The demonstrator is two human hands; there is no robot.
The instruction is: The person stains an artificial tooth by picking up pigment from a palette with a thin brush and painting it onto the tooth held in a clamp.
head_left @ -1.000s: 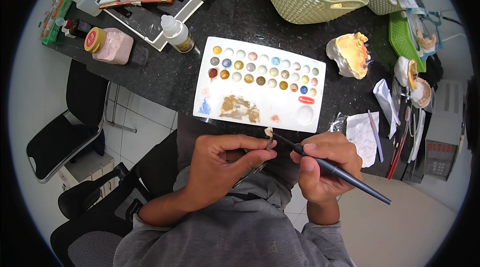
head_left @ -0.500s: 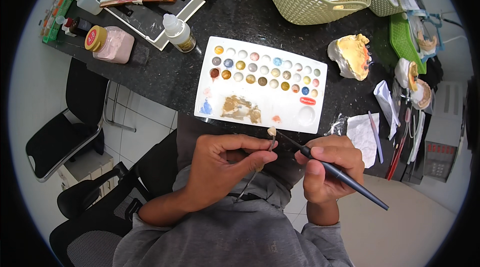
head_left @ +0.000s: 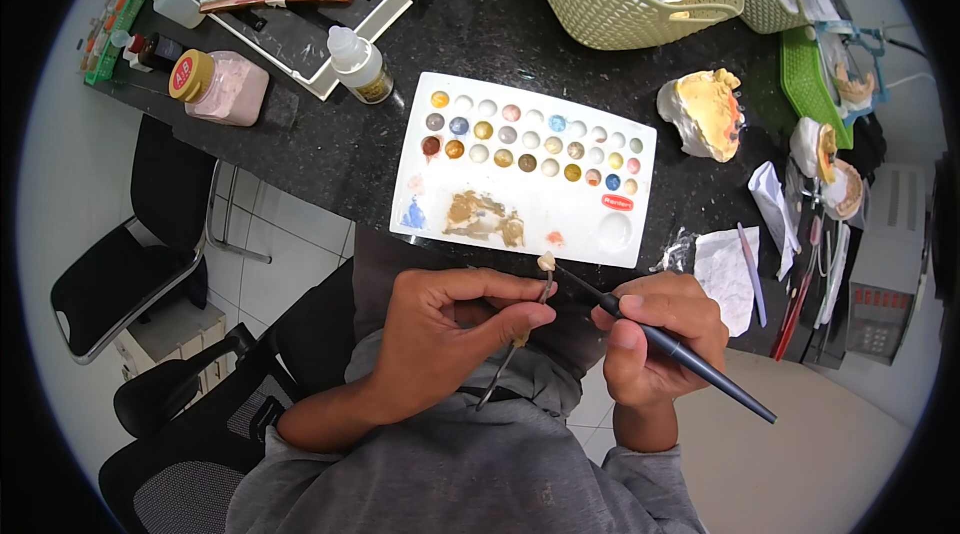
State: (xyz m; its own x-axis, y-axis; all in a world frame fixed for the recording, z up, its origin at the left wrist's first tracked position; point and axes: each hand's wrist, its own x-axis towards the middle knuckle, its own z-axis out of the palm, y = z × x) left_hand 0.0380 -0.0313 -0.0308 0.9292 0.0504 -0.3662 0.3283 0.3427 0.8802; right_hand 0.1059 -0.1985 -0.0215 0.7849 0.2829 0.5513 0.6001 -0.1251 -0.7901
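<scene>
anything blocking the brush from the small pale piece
Nothing visible: the brush in the right hand has its tip close beside the small pale piece; contact is unclear. The left hand sits lower in the picture.

The left hand (head_left: 445,319) hides part of the thin metal holder (head_left: 497,376) from me. At its top, the pale piece (head_left: 546,262) is too small for me to read its surface, and I cannot tell whether the tip of the pen-like tool (head_left: 702,368) touches it. The top edge crops the olive basket (head_left: 590,19).
</scene>
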